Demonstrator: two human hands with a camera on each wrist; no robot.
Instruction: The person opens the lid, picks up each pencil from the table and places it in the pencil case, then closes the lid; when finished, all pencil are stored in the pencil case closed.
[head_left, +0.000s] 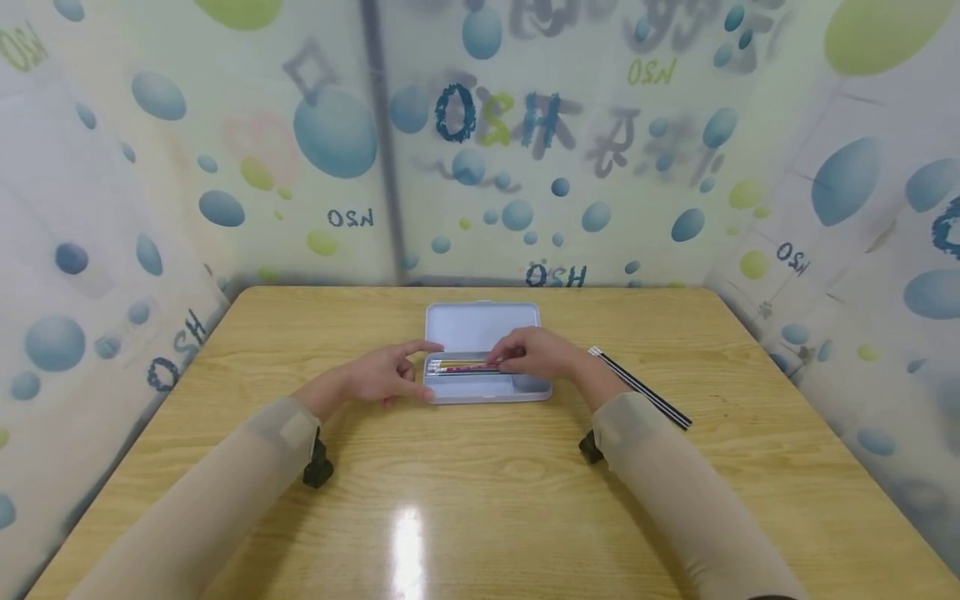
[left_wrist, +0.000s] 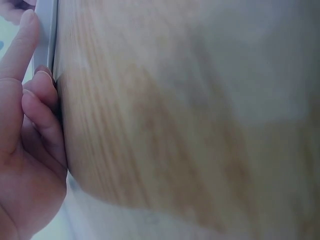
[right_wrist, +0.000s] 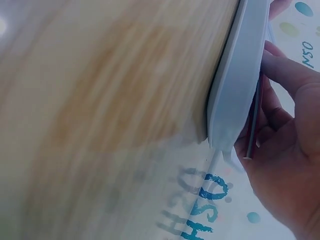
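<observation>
A pale pencil case point(head_left: 472, 389) lies with its lid point(head_left: 482, 325) raised at the back, several pencils point(head_left: 450, 364) lengthwise in its rear compartment. My left hand point(head_left: 384, 372) touches the case's left end with a straight index finger and thumb; its other fingers are curled in the left wrist view. Over the right part of the case, my right hand point(head_left: 534, 353) pinches a red patterned pencil point(head_left: 468, 367). In the right wrist view that dark red pencil point(right_wrist: 255, 117) runs under the fingers towards the palm, beside the case's outer wall point(right_wrist: 237, 75). My fingers hide its middle.
Several black-and-white striped pencils point(head_left: 645, 390) lie diagonally on the wooden table point(head_left: 480, 483), right of the case and close to my right forearm. A patterned curtain point(head_left: 480, 192) rises behind the table's back edge and along both sides.
</observation>
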